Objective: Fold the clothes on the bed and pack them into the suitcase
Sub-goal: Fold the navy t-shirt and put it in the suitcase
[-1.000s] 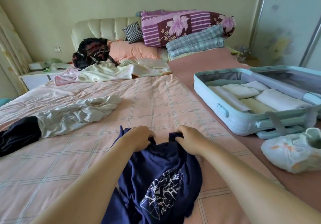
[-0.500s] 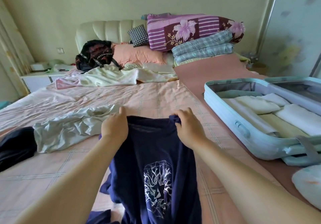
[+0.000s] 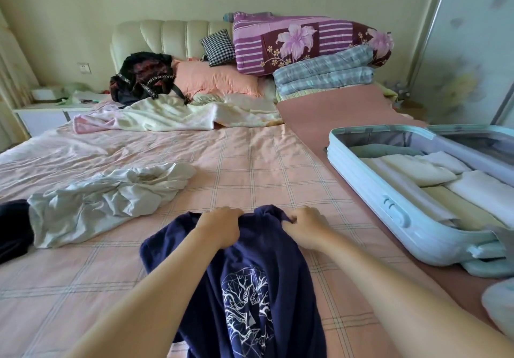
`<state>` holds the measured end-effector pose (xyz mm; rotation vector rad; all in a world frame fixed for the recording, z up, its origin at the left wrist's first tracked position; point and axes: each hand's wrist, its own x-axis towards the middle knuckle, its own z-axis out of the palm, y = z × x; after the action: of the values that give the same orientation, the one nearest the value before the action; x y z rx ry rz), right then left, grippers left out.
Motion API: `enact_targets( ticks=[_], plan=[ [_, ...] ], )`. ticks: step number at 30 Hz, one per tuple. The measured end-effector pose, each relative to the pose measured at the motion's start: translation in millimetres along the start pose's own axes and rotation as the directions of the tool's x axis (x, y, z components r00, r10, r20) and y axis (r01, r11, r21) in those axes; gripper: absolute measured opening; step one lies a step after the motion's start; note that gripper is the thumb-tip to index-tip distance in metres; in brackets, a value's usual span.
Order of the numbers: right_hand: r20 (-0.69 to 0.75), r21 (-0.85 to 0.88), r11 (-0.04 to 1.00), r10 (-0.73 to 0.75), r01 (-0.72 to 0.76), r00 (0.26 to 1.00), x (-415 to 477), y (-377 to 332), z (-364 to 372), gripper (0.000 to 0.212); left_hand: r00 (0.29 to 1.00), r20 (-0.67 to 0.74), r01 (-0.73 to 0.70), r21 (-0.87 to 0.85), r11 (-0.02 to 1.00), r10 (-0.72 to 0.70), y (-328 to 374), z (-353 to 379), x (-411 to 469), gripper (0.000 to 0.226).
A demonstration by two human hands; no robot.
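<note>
Far left of the grip, a black garment (image 3: 12, 229) and a crumpled pale garment (image 3: 105, 199) lie on the bed (image 3: 250, 163). The left hand (image 3: 221, 227) has its fingers curled tight, bunching the upper edge of the navy T-shirt (image 3: 267, 249). Just beside it, the right hand (image 3: 304, 228) pinches the same edge. The shirt trails back from both fists, white print up. Well right of the grip, the open suitcase (image 3: 395, 213) holds folded clothes (image 3: 411, 168).

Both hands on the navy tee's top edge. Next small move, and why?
Probably draw the left hand and right hand apart, stretching the navy T-shirt flat on the bed. Both grip its top edge close together, fabric bunches between them, and the shirt lies rumpled, too uneven to fold.
</note>
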<state>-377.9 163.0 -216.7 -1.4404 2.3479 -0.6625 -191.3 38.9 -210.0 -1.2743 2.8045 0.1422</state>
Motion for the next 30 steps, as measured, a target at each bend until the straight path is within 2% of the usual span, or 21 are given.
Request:
enact_targets(
  ticks=[1,3,5,7,8,11,12,13,15,16,18,19,20,21,22,24,26,27,28,30],
  plan=[
    [0.015,0.127,0.992,-0.009,0.008,1.000,-0.5,-3.4,-1.2,0.027,0.996,-0.083,-0.023,-0.055,0.998,0.018,7.9,-6.6,-3.0,0.055],
    [0.000,0.271,0.962,-0.046,0.044,0.999,0.7,-12.8,-6.5,0.018,0.973,-0.223,-0.114,-0.269,0.956,0.053,23.4,-19.4,-8.7,0.054],
    [-0.006,0.393,0.916,-0.080,0.077,0.997,1.8,-23.2,-11.4,0.012,0.970,-0.228,-0.171,-0.405,0.898,0.082,34.0,-30.2,-10.9,0.053],
    [-0.015,0.510,0.855,-0.099,0.092,0.995,1.2,-33.5,-17.1,0.008,0.975,-0.184,-0.180,-0.354,0.918,0.120,35.2,-36.7,-11.4,0.050],
    [-0.035,0.557,0.825,-0.092,0.096,0.995,0.2,-38.5,-20.6,0.009,0.973,-0.186,-0.186,-0.303,0.935,0.134,33.2,-39.2,-12.7,0.041],
    [-0.030,0.723,0.689,-0.046,0.053,0.998,-0.5,-43.2,-30.2,0.024,0.970,-0.229,-0.147,-0.275,0.950,0.084,24.0,-49.5,-20.1,0.020],
    [0.028,0.748,0.664,-0.039,0.005,0.999,-1.9,-42.5,-33.9,0.031,0.973,-0.226,-0.114,-0.316,0.942,0.042,19.8,-52.8,-22.3,0.017],
    [0.106,0.720,0.693,-0.046,-0.044,0.993,-4.1,-41.5,-37.3,0.034,0.975,-0.224,-0.089,-0.381,0.920,0.002,16.9,-56.6,-24.2,0.013],
    [0.268,0.579,0.809,-0.071,-0.102,0.961,-11.9,-38.8,-38.7,0.022,0.977,-0.200,-0.049,-0.552,0.833,-0.074,13.0,-64.6,-26.8,0.015],
    [0.298,0.549,0.829,-0.072,-0.109,0.952,-14.3,-37.8,-36.8,0.013,0.977,-0.187,-0.033,-0.605,0.795,-0.102,12.1,-67.9,-27.9,0.018],
    [0.227,0.643,0.758,-0.051,-0.111,0.972,-18.0,-39.9,-35.0,0.017,0.976,-0.184,-0.024,-0.630,0.776,-0.119,12.7,-72.9,-30.9,0.017],
    [0.154,0.707,0.699,-0.007,-0.106,0.988,-17.6,-40.5,-36.1,0.022,0.974,-0.197,-0.030,-0.616,0.787,-0.117,14.1,-74.8,-31.6,0.014],
    [0.053,0.715,0.695,0.053,-0.075,0.997,-15.6,-39.2,-39.0,0.025,0.969,-0.218,-0.042,-0.603,0.796,-0.115,17.0,-76.0,-32.2,0.014],
    [-0.065,0.643,0.766,0.089,-0.026,0.994,-13.7,-36.9,-44.5,0.028,0.963,-0.249,-0.071,-0.606,0.792,-0.105,21.3,-76.3,-31.7,0.018],
    [-0.181,0.501,0.865,0.087,0.016,0.980,-12.3,-32.2,-51.1,0.030,0.957,-0.279,-0.112,-0.621,0.776,-0.084,26.4,-74.5,-29.4,0.026],
    [-0.359,0.111,0.993,0.014,0.028,0.933,-12.6,-16.1,-64.8,0.029,0.951,-0.309,-0.195,-0.654,0.731,-0.024,39.8,-65.9,-23.2,0.040],
    [-0.418,-0.236,0.971,-0.066,-0.038,0.906,-12.9,2.1,-77.1,0.026,0.961,-0.273,-0.209,-0.644,0.736,0.034,50.7,-52.7,-17.5,0.050],
    [-0.392,-0.369,0.926,-0.078,-0.079,0.917,-12.9,9.3,-79.8,0.023,0.969,-0.240,-0.194,-0.608,0.770,0.055,52.4,-44.5,-13.6,0.054],
    [-0.347,-0.475,0.873,-0.072,-0.108,0.935,-14.2,14.0,-80.2,0.019,0.977,-0.200,-0.172,-0.550,0.817,0.071,51.7,-37.2,-11.3,0.056],
    [-0.266,-0.621,0.774,-0.061,-0.123,0.962,-17.1,18.6,-72.6,0.027,0.987,-0.137,-0.136,-0.436,0.890,0.084,45.2,-25.2,-9.5,0.057]
  ],
)
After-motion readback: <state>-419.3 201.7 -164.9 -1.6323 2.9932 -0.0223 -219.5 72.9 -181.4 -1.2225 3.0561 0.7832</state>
